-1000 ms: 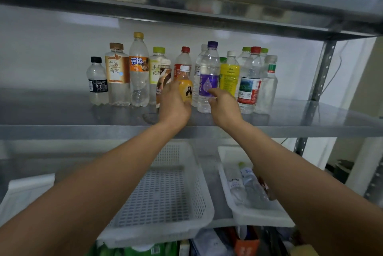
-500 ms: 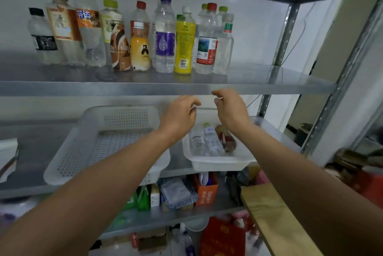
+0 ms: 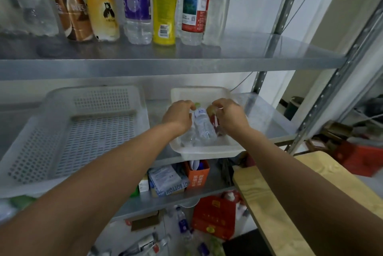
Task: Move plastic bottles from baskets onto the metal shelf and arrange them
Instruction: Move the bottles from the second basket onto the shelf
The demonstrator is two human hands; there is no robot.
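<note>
Two baskets are sitting side by side on the lower level of the metal shelf (image 3: 165, 67): a perforated basket (image 3: 93, 131) on the left and a solid white tub (image 3: 207, 150) on the right. Three bottles are lying in the tub: a clear bottle (image 3: 186, 139), a green-capped bottle (image 3: 204, 125) in the middle and a reddish bottle (image 3: 215, 124). The left hand (image 3: 179, 117) is curling down over the clear one, but its back is hiding the fingers, so I cannot tell whether it is gripping. The right hand (image 3: 230, 116) is closing its fingers and thumb round the reddish bottle's top. On the level above, seven upright bottles (image 3: 136, 3) are lining the front, with more partly hidden behind. That level's front lip is overhanging the tub, and a wooden board (image 3: 279, 193) is jutting in under the right forearm.
</note>
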